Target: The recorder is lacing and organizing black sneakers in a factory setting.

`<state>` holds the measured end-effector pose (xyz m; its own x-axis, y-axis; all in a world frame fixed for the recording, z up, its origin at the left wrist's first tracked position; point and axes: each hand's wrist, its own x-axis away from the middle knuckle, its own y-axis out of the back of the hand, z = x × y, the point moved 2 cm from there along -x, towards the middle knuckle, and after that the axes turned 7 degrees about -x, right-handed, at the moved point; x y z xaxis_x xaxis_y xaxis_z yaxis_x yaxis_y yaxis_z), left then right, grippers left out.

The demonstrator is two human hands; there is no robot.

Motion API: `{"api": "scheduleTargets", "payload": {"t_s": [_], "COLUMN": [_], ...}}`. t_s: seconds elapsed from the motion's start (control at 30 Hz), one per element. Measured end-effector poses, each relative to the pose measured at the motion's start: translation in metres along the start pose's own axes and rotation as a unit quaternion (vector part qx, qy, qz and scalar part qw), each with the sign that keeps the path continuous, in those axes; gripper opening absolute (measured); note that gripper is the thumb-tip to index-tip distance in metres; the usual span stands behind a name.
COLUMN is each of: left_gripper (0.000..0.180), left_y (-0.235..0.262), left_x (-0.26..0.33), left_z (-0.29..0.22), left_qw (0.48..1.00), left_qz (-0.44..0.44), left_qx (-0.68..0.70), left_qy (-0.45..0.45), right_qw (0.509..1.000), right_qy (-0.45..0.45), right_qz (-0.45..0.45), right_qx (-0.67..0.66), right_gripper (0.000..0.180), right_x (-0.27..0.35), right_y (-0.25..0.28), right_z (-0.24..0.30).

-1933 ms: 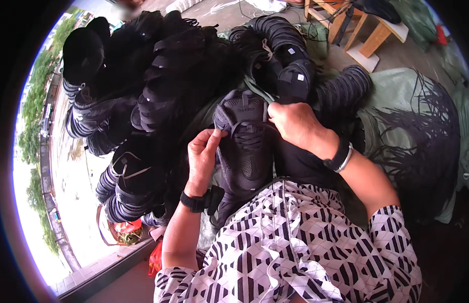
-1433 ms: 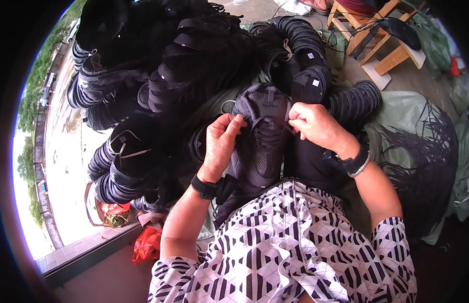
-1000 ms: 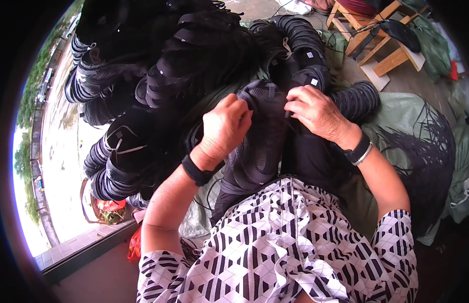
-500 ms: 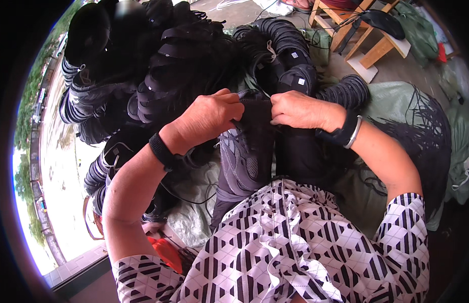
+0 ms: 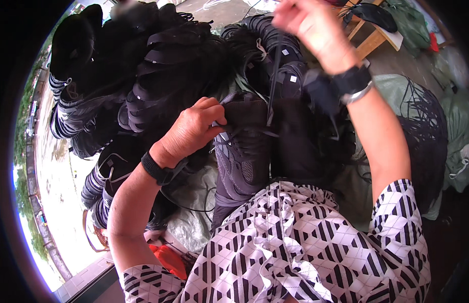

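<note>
A grey and black shoe upper (image 5: 240, 164) lies over my lap, its toe toward me and dark laces crossing its front. My left hand (image 5: 194, 127) is closed in a pinch at the left edge of its collar, by the top of the lacing. Raised high at the upper right is my right hand (image 5: 315, 35), its fingertips blurred by motion. A dark shoelace (image 5: 273, 83) stretches almost straight up from the shoe upper to those fingers. Another loose lace end pokes out rightward across the lacing.
Nested stacks of dark shoe uppers (image 5: 181, 65) are heaped ahead and to the left. Beyond my right arm, a bundle of dark laces (image 5: 421, 123) lies on pale green sacking (image 5: 388, 91). A wooden stool (image 5: 371, 43) stands at the far right, and an orange-red item (image 5: 169, 260) is by my left elbow.
My right hand has swung up and away from the shoe upper, drawing the lace out long. My left hand has stayed at the collar. The whole view has shifted slightly.
</note>
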<state>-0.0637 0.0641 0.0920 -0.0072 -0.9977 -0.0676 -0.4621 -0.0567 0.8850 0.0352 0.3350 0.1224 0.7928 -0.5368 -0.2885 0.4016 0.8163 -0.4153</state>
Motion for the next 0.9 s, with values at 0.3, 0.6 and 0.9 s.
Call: {"api": "scheduleTargets", "payload": {"t_s": [0.3, 0.6, 0.9], "left_gripper": [0.022, 0.03, 0.045], "left_y": [-0.006, -0.013, -0.014], "left_x": [0.013, 0.019, 0.021], "left_z": [0.013, 0.01, -0.001], "left_qw": [0.998, 0.996, 0.995], "left_qz": [-0.053, -0.084, -0.089], "left_qx": [0.015, 0.021, -0.006], "left_qy": [0.002, 0.014, 0.035], "right_qw": [0.865, 0.808, 0.925], "right_qy": [0.082, 0.078, -0.02], "right_qz": [0.266, 0.313, -0.241], "right_qx": [0.416, 0.494, 0.292], "right_gripper": [0.012, 0.008, 0.024], "right_x": [0.069, 0.106, 0.061], "right_y": [-0.063, -0.077, 0.085], "right_z": [-0.06, -0.094, -0.054]}}
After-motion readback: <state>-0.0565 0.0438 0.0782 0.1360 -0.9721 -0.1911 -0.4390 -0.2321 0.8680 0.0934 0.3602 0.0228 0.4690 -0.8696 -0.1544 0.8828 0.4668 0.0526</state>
